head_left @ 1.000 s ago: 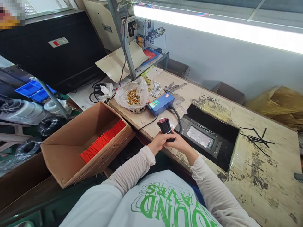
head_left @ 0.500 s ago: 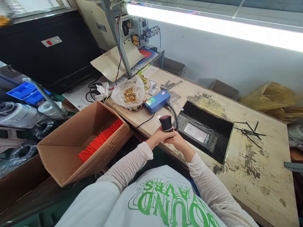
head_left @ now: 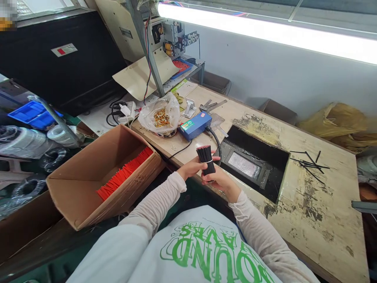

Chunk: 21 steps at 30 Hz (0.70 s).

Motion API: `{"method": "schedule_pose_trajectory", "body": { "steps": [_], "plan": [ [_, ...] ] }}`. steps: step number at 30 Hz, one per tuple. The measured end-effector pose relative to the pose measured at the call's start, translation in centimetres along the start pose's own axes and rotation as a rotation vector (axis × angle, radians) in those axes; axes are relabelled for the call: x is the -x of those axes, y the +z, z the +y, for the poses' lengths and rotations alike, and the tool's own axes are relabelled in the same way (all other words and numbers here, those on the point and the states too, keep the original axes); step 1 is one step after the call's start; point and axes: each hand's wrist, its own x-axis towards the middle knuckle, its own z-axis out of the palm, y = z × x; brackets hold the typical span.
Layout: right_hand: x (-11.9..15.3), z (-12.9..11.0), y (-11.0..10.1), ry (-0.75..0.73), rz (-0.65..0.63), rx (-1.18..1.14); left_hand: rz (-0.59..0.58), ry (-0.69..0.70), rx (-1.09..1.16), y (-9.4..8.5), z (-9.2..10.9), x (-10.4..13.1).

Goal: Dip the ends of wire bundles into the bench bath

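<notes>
Left grip [head_left: 193, 168] is holding clamped round the black strand bundle [head_left: 205, 156], by its pale band [head_left: 206, 161]; right grip [head_left: 219, 179] is wrapping its lower end. Bundle's sitting nearer me than the blue box [head_left: 195, 125], reddish tips up, tilting slightly. For a clean hold I'm wanting even pressure, tips flush, band not slipping, strands clear of the blue box's ribbed cable [head_left: 217, 143].

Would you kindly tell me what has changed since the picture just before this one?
The left hand has straightened fingers behind the bundle of black wires; the right hand now shows at its lower end, with more visible below the white band. The bundle remains held; the cardboard box and blue device stayed put.
</notes>
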Motion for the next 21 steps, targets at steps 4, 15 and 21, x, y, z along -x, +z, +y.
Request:
{"method": "schedule_pose_trajectory", "body": {
  "steps": [4,15,21],
  "plan": [
    [-0.6,0.5,-0.6,0.084,-0.064,0.002,-0.017,-0.039,-0.036,0.5,-0.8,0.8],
    [-1.8,0.3,-5.0,-0.141,0.393,0.285,0.405,0.14,-0.091,-1.2,-1.8,-1.2],
    [-5.2,3.2,-3.3,-0.195,0.419,0.52,0.545,0.155,-0.213,-1.6,-3.7,-2.8]
  ]
}}
